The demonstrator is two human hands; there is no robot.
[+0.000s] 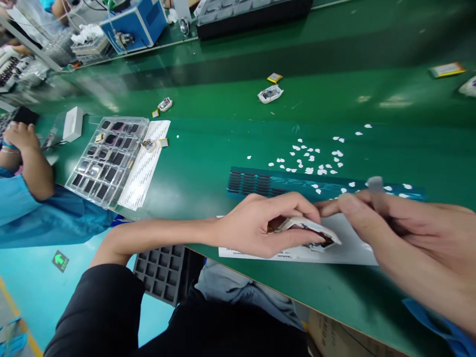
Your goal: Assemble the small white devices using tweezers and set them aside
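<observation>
My left hand [256, 225] is closed around a white electronic device casing [310, 228], which is tilted, with an open side and dark parts showing inside. My right hand [405, 233] is just right of it, thumb and fingers pinched together near the casing. A blurred greyish strip [376, 191] sticks up from between those fingers; its exact kind is unclear. Under both hands lies a white printed sheet [349, 253]. Behind them is a blue film strip [253, 182] with rows of dark slim pieces. Several small white stickers [308, 170] are scattered on and beyond it.
A clear compartment tray [107, 158] with dark parts stands at left on another sheet [145, 168]. Further back lie an opened casing [270, 93] and yellow-edged batteries [447, 69]. A co-worker's arm [33, 163] rests at far left. A blue box [134, 25] stands behind.
</observation>
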